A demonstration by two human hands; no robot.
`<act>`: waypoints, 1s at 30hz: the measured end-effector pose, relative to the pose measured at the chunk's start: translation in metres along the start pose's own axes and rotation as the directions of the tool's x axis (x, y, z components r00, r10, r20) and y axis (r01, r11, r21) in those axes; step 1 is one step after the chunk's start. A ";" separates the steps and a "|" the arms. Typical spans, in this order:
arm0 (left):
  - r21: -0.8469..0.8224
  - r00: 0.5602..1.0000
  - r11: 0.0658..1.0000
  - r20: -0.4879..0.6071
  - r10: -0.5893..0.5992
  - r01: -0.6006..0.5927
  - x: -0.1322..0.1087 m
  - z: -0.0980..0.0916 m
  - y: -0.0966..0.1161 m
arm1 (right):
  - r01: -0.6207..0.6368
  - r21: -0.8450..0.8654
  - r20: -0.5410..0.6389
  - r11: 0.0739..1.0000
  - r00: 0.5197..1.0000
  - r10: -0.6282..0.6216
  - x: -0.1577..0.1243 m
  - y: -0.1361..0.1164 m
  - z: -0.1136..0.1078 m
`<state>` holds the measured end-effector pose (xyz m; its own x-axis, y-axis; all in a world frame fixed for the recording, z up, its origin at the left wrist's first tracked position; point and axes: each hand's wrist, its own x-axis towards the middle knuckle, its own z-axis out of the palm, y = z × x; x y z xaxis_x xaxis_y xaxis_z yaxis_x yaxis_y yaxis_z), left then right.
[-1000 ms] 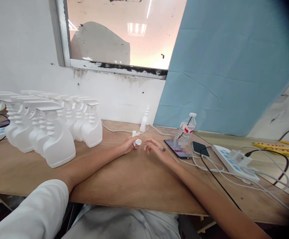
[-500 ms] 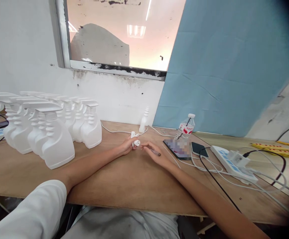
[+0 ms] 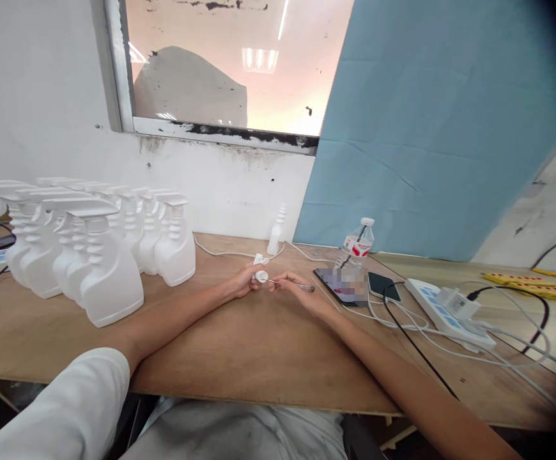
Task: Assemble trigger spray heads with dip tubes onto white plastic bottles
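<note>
My left hand point(image 3: 247, 281) is closed around a small white plastic spray head point(image 3: 261, 276), with its round collar facing right. In my right hand point(image 3: 291, 284) is a slim screwdriver point(image 3: 309, 288), gripped near its thin metal shaft. The shaft points left, and its tip is at or very close to the collar; I cannot tell whether they touch. Behind my hands, a white bottle point(image 3: 277, 231) without a trigger head stands by the wall. Several white trigger spray bottles point(image 3: 112, 275) stand upright in rows to the left of my left hand.
On the right are a clear drink bottle point(image 3: 356, 246), a tablet-like device point(image 3: 328, 281), a phone point(image 3: 384, 287) and a white power strip point(image 3: 445, 319) with tangled cables. Yellow strips point(image 3: 537, 286) lie farther right. The wooden table's point(image 3: 259, 358) front edge is near my body.
My right hand has drawn slightly right, and more of the metal shaft shows. The spray head has turned a little, with its collar facing more toward the screwdriver.
</note>
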<state>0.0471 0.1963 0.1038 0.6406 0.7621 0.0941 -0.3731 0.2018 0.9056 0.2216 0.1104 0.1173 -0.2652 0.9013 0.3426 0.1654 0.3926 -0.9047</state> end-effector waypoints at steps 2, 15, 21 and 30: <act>-0.010 1.000 1.000 0.003 -0.021 0.021 0.000 0.000 0.001 | 0.006 -0.012 0.023 1.000 1.000 -0.006 -0.001 -0.003 0.001; -0.078 0.996 0.994 -0.047 -0.077 0.073 -0.003 0.004 0.007 | 0.455 -0.614 0.265 0.644 0.888 -0.375 -0.001 -0.009 0.013; -0.089 0.997 0.994 -0.031 -0.069 0.067 -0.001 0.004 0.005 | 0.442 -0.774 0.285 0.453 0.883 -0.374 0.004 -0.002 0.011; -0.078 0.985 0.990 -0.138 0.107 -0.118 0.001 0.008 0.000 | 0.404 -0.792 0.201 0.458 0.881 -0.429 0.002 -0.010 -0.003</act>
<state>0.0531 0.1917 0.1075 0.4984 0.8568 0.1323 -0.4976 0.1578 0.8529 0.2221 0.1083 0.1280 -0.4952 0.5883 0.6393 0.7209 0.6889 -0.0755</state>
